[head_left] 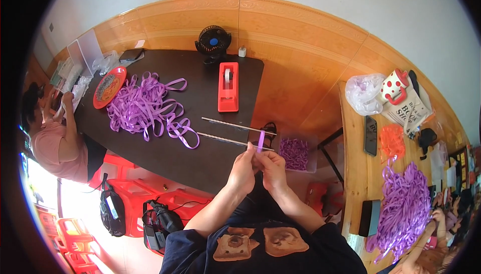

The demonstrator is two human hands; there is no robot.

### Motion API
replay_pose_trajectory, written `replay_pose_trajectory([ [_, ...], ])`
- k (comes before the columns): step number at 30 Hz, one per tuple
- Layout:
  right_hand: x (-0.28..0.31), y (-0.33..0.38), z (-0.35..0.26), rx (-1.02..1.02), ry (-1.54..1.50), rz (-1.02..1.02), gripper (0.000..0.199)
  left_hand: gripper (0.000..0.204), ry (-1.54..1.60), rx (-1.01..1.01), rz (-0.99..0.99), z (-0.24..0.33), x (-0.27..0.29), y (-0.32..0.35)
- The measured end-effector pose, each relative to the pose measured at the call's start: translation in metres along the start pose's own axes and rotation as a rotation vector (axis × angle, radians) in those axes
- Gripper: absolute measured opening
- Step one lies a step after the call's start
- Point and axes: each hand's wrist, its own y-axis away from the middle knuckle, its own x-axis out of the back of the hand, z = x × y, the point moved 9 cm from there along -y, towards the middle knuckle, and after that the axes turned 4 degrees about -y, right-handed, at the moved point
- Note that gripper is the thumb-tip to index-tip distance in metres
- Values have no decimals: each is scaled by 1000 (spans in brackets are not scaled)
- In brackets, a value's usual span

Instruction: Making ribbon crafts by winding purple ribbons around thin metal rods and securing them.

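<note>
Bag: pale cloth, on the wooden counter, bearing large dark lettering, bent by folds.
Shirt: the person's, navy, printed with two brown bread-slice pictures.
Dispenser: red, with a tape roll, on the dark counter; any label is too small to read.
Forearms: rising from the lower edge and angled inward, so the hands meet in front of the body.
Left hand: fingers curled, thumb pointing up by the lower rod; what it pinches, if anything, cannot be told.
Right hand: beside the left one, thumb and fingers pinching the ribbon's lower end.
Ribbon: a purple strip across both rods near their right ends.
Rods: two, metal, roughly parallel, reaching past the dark counter's edge.
Heap: tangled purple loops on the dark counter, beside a red plate.
Hidden: fingertips overlap, masking the exact grip.
Rim: a co-worker at left; others at lower right, cut off and hard to separate.
</note>
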Motion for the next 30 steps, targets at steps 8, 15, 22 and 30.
replay_pose_trajectory([
  [8, 0, 1, -3, 28, 0, 33, 9, 36, -29, 21, -32, -1, 1, -2],
  [15, 4, 3, -2, 45, 5, 37, 10, 36, -32, 33, -62, -3, 1, -4],
  [22, 0, 4, -6, 43, 5, -1, 8, 49, 37, 78, -143, -4, 0, -5],
  [30, 15, 12, -65, 256, 277, 91, 9, 68, 137, 165, -219, 6, -11, 7],
])
